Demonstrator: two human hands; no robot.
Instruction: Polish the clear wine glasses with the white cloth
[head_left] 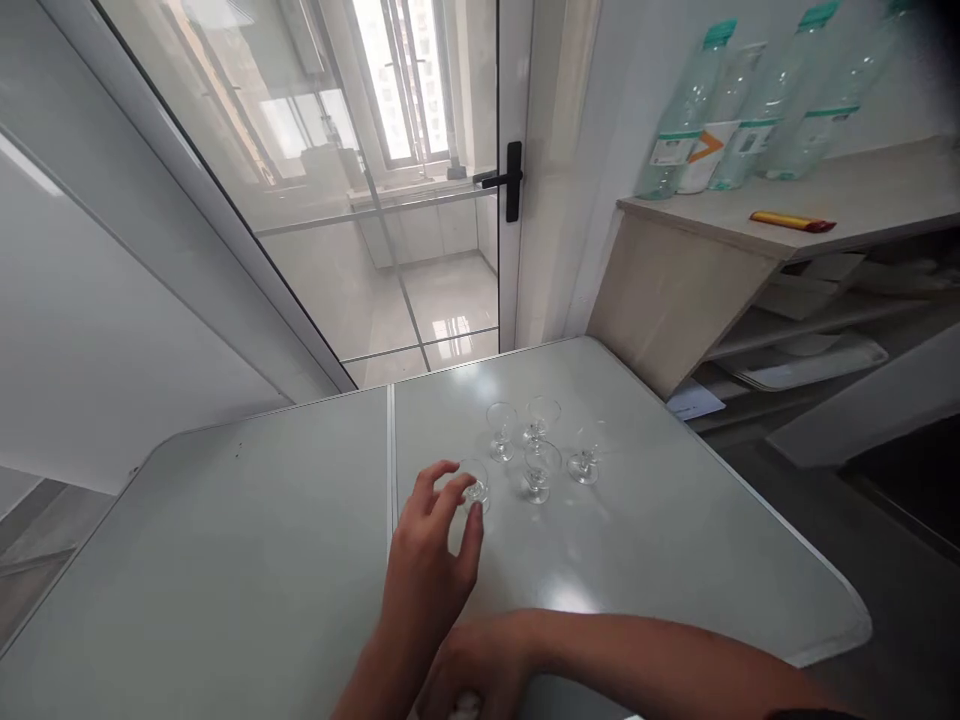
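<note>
My left hand (435, 530) reaches over the table, its fingers bent and thumb apart, with a gap between the tips. Right at those fingertips stands a small clear stemmed glass (477, 494), partly covered by the fingers; whether they touch it I cannot tell. My right hand (484, 660) is curled low at the near edge of the view, under my left wrist. A small white thing (466, 704) shows at its fingers, too cut off to name. Several more stemmed glasses stand upright to the right, among them a front one (536, 488) and a rightmost one (583, 466).
The pale table (300, 540) has a metal seam left of the glasses. Behind it is a glass door with a black handle (513, 180). At right, a wooden shelf unit (675, 270) carries several plastic bottles (682, 120) and a yellow-red packet (791, 221).
</note>
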